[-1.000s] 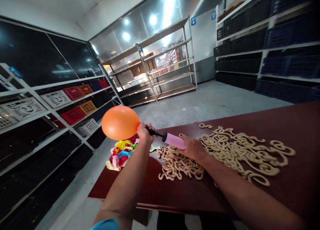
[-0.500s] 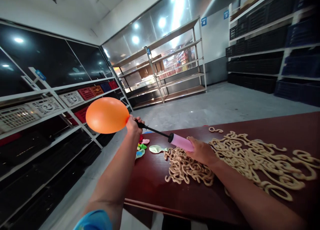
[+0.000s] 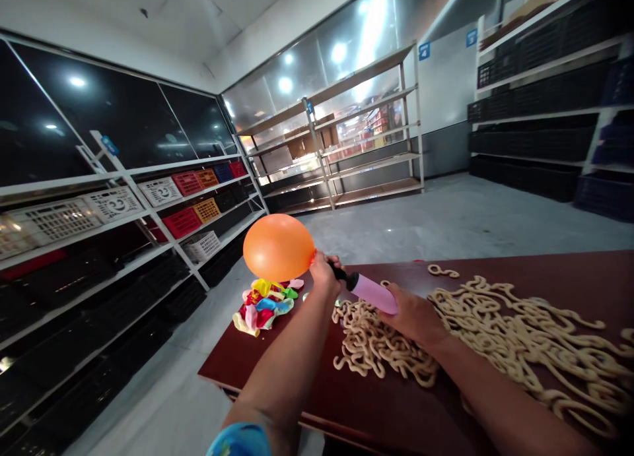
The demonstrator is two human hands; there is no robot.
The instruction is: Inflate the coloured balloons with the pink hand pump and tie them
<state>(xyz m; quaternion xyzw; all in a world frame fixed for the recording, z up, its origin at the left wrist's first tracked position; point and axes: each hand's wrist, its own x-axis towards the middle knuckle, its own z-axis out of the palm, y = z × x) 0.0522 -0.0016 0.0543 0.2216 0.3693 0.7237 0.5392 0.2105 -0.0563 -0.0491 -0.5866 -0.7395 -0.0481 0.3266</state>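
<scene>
An inflated orange balloon (image 3: 279, 247) hangs over the far left part of the table, its neck pinched in my left hand (image 3: 325, 272) at the pump's black nozzle end. My right hand (image 3: 413, 316) is wrapped round the back end of the pink hand pump (image 3: 375, 293), whose black collar sits close to my left hand. Beneath the balloon lies a pile of limp coloured balloons (image 3: 265, 305). A heap of beige, curly rope-like pieces (image 3: 379, 344) is below the pump.
More beige curly pieces (image 3: 515, 337) spread over the right of the dark red table (image 3: 238, 357). Shelving with coloured crates (image 3: 183, 222) stands on the left, a metal rack (image 3: 371, 192) at the back, and dark crates (image 3: 535, 146) on shelves at the right.
My left hand and the orange balloon have moved right, towards my right hand. The pump's black rod, long before, has slid into the pink body. The view has shifted, showing more limp balloons.
</scene>
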